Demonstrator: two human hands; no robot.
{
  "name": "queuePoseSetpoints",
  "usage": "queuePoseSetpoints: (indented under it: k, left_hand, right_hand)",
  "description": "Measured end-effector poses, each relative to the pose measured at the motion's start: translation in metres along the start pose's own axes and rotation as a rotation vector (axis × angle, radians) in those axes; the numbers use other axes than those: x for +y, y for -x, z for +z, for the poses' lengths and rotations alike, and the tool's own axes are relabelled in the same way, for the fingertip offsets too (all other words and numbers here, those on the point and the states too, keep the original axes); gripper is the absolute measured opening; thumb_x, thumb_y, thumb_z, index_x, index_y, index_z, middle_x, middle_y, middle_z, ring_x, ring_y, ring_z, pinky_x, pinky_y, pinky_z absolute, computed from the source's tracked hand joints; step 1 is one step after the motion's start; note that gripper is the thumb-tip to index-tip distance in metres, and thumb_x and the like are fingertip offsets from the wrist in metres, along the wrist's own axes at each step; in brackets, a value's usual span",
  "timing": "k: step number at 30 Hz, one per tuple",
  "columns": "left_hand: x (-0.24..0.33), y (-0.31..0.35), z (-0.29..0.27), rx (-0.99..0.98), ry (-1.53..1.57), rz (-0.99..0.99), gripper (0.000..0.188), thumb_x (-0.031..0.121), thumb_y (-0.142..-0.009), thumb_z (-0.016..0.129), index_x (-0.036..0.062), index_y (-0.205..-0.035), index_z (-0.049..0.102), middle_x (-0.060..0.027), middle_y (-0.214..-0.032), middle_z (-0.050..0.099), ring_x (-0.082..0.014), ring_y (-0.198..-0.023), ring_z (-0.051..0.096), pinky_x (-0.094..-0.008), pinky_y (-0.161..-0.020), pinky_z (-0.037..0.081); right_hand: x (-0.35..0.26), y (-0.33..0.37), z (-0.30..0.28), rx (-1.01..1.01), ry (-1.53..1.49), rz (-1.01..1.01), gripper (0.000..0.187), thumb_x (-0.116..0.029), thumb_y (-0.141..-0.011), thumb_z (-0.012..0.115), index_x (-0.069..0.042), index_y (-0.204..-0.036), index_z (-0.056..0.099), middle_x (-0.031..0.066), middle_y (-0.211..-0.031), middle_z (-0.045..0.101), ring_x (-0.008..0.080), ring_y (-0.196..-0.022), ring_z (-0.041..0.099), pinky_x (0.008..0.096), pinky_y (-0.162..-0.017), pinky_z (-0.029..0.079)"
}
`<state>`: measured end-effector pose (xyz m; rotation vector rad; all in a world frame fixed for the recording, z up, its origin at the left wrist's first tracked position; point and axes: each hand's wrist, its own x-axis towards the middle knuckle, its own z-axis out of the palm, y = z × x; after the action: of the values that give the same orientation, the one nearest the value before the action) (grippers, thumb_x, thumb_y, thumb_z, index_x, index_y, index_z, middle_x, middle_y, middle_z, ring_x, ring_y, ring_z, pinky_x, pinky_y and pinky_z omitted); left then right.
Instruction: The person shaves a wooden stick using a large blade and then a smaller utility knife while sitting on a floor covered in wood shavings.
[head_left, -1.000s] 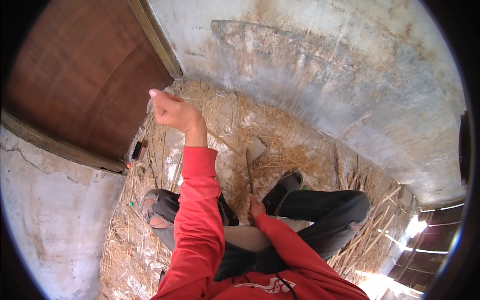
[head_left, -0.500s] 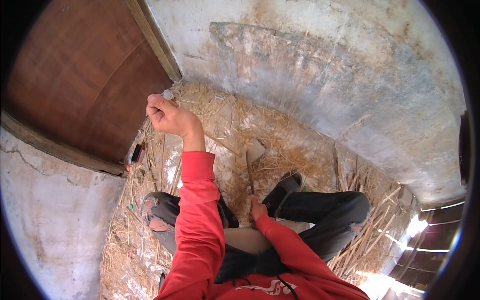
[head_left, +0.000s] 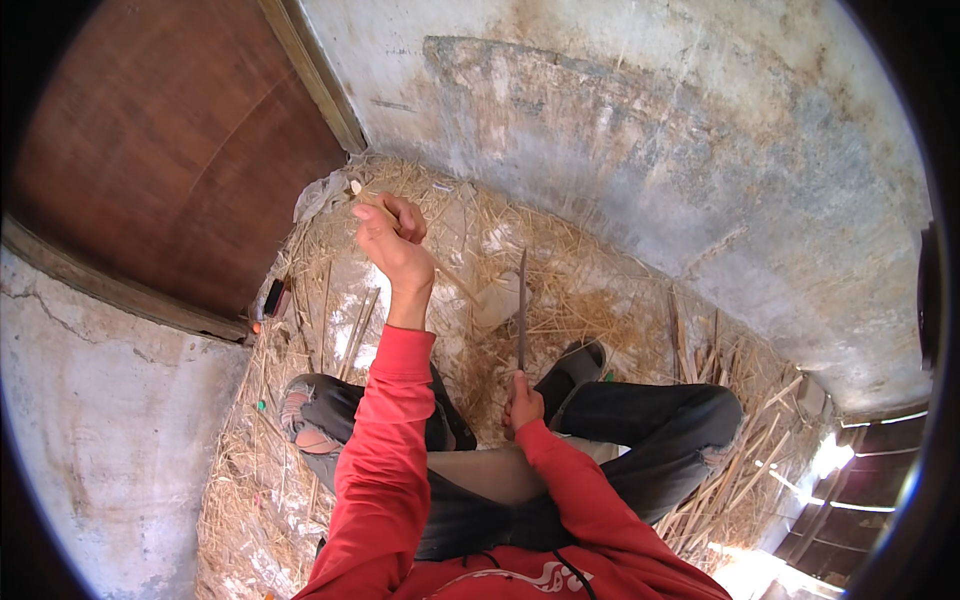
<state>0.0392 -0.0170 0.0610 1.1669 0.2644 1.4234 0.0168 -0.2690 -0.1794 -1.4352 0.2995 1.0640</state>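
My left hand [head_left: 395, 240] is raised in front of me, its fingers closed round a thin wooden stick [head_left: 455, 282]. One pale, cut-looking end sticks out above the thumb; the other slants down toward a whitish block [head_left: 493, 303] on the ground. Between my knees, my right hand [head_left: 523, 403] grips the handle of a long, narrow knife. Its dark blade [head_left: 522, 310] points up and away, passing in front of the block's right side. The handle is mostly hidden by my fingers.
Straw and shavings [head_left: 570, 310] cover the ground around my feet. Long split sticks [head_left: 735, 470] lie in a heap at the right. A stained wall [head_left: 650, 140] rises ahead, and a brown door panel [head_left: 180, 170] stands at the left. A small black object [head_left: 273, 300] lies beside the door.
My left hand has shifted right and turned, so the stick's pale end shows now. The knife in my right hand has come up from the block, its blade more upright.
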Motion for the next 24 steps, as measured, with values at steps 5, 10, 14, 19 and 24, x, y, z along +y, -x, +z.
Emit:
queuePoseSetpoints:
  k: [5,10,14,19,24]
  left_hand:
    - [-0.011,-0.009,0.012,0.099,-0.018,0.109,0.064,0.062,-0.101,0.038,0.0094,-0.065,0.032,0.0021,-0.06,0.032,-0.0064,-0.049,0.027,-0.0248,-0.044,0.019]
    - [-0.024,-0.006,0.019,0.181,-0.129,0.146,0.064,0.06,-0.102,0.037,0.0085,-0.064,0.032,0.0022,-0.058,0.029,-0.0067,-0.047,0.029,-0.0249,-0.044,0.02]
    - [-0.022,-0.008,0.017,0.204,-0.129,0.132,0.064,0.057,-0.104,0.036,0.0083,-0.062,0.034,0.0017,-0.054,0.033,-0.0075,-0.046,0.03,-0.0255,-0.043,0.021]
    - [-0.023,-0.01,0.022,0.286,-0.286,0.165,0.066,0.054,-0.105,0.036,0.0079,-0.058,0.036,0.0014,-0.049,0.036,-0.0086,-0.045,0.036,-0.0276,-0.043,0.024]
    - [-0.04,-0.025,0.027,0.438,-0.442,0.255,0.067,0.054,-0.105,0.036,0.006,-0.058,0.04,0.0004,-0.05,0.037,-0.0104,-0.047,0.038,-0.0297,-0.045,0.028]
  right_hand:
    - [-0.006,-0.002,-0.002,0.007,0.012,0.029,0.054,-0.056,-0.095,0.056,-0.01,-0.07,0.045,0.0017,-0.054,0.037,0.0155,-0.043,0.037,0.0353,-0.042,0.033]
    - [-0.011,-0.007,-0.002,-0.013,0.024,0.004,0.054,-0.055,-0.096,0.056,-0.009,-0.071,0.045,0.0016,-0.055,0.037,0.0155,-0.043,0.037,0.0353,-0.042,0.034]
    - [-0.005,-0.009,0.0,-0.004,0.052,0.018,0.054,-0.055,-0.096,0.056,-0.007,-0.073,0.049,0.0022,-0.056,0.037,0.0164,-0.043,0.038,0.0359,-0.043,0.035]
    - [-0.008,-0.007,0.002,-0.024,0.152,0.108,0.056,-0.058,-0.095,0.056,-0.005,-0.076,0.052,0.0041,-0.057,0.041,0.0182,-0.045,0.042,0.0375,-0.043,0.036]
    - [-0.019,-0.024,0.007,-0.017,0.155,0.244,0.059,-0.06,-0.095,0.053,-0.006,-0.072,0.048,0.0054,-0.057,0.043,0.0188,-0.044,0.043,0.0371,-0.044,0.037]
